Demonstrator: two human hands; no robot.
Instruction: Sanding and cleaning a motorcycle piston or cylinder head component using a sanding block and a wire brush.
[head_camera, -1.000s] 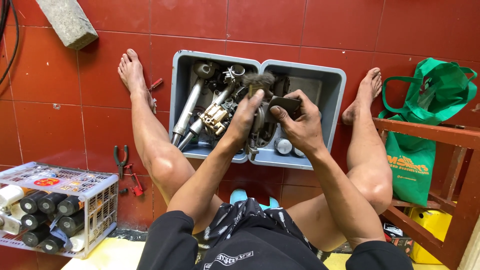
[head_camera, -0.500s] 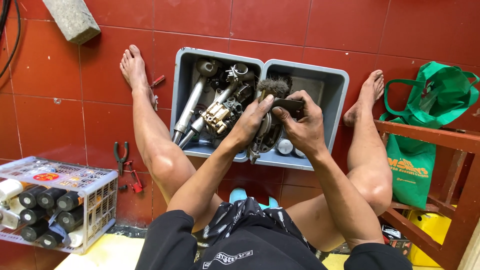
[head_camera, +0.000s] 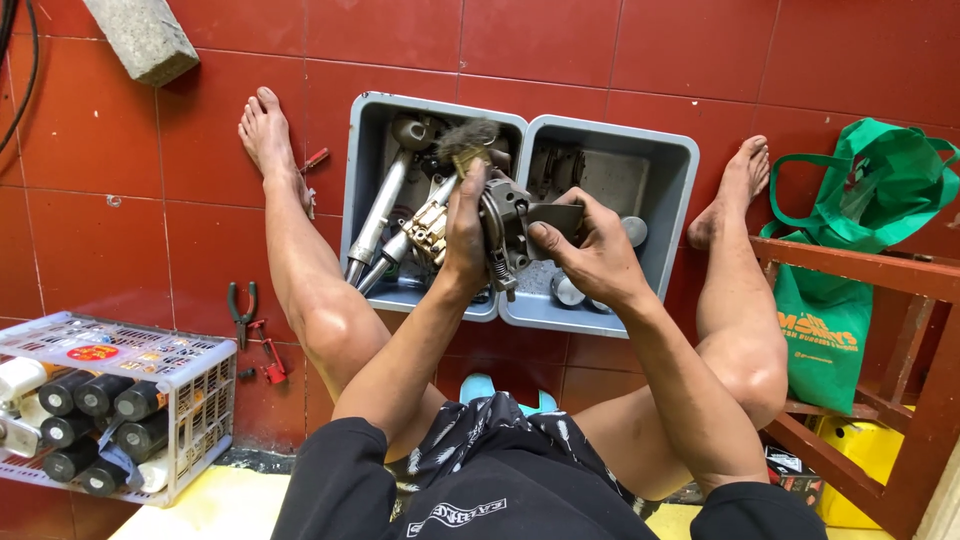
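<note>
Compared with half a second earlier, you had lifted the grey metal part (head_camera: 507, 228) a little higher over the two grey bins and turned it so its round face stood between your hands, with the brush now upright against it. Your left hand (head_camera: 466, 235) was closed around the handle of the small brush (head_camera: 466, 140), whose frayed bristle head pointed away from you and stood above the seam where the bins meet. Your right hand (head_camera: 592, 258) was closed on the dark flat end of the metal part, fingers wrapped over it and thumb on top, holding it clear of the bins. The part sat over the inner wall shared by the left bin (head_camera: 362, 180) and the right bin (head_camera: 668, 170). Inside the left bin lay a long silver cylinder (head_camera: 380, 215) and a brass-coloured fitting (head_camera: 428, 228), just beside your left hand. The right bin held a few round metal pieces (head_camera: 568, 292) beneath your right wrist. Left of the left bin, well apart on the red tiles, lay pliers (head_camera: 241, 306), and further left a white wire basket (head_camera: 150, 400) of dark canisters. Right of the right bin hung a green bag (head_camera: 850, 215) on a red wooden frame (head_camera: 905, 290). A grey block (head_camera: 140, 38) lay beyond the left bin, past your left foot.
</note>
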